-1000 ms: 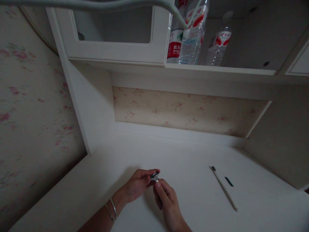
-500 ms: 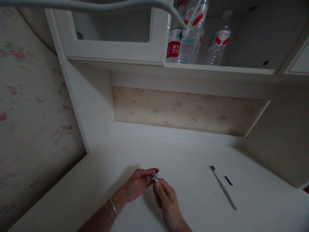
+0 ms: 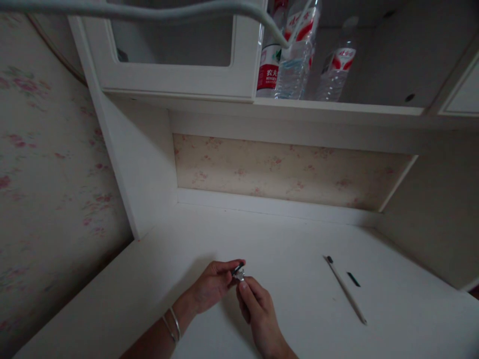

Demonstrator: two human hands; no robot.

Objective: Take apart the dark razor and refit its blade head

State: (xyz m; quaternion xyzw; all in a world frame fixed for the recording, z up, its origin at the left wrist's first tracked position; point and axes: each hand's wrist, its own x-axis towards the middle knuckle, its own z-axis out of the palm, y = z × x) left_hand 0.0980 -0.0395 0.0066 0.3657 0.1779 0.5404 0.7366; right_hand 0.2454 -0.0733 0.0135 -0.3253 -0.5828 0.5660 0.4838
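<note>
Low in the middle of the view, my left hand (image 3: 212,286) is closed, thumb and fingers pinching a small black piece (image 3: 237,269). Right against it is a small shiny silvery piece (image 3: 240,274), held between the thumb and index finger of my right hand (image 3: 258,311). The two pieces touch or overlap; whether they are joined I cannot tell, and their kind is too small to make out. Both hands are just above the white desk (image 3: 299,279). Two light bangles (image 3: 172,324) circle my left wrist.
To the right on the desk lie a slim pale stick (image 3: 348,291) with a dark collar and thin tip, and a short black strip (image 3: 353,279). Overhead, several plastic bottles (image 3: 294,70) stand on a shelf (image 3: 337,106). A pale cable (image 3: 168,11) crosses the top.
The silvery piece shows at a slightly different angle between my fingers. Both hands stay in nearly the same place, and the view has shifted a touch.
</note>
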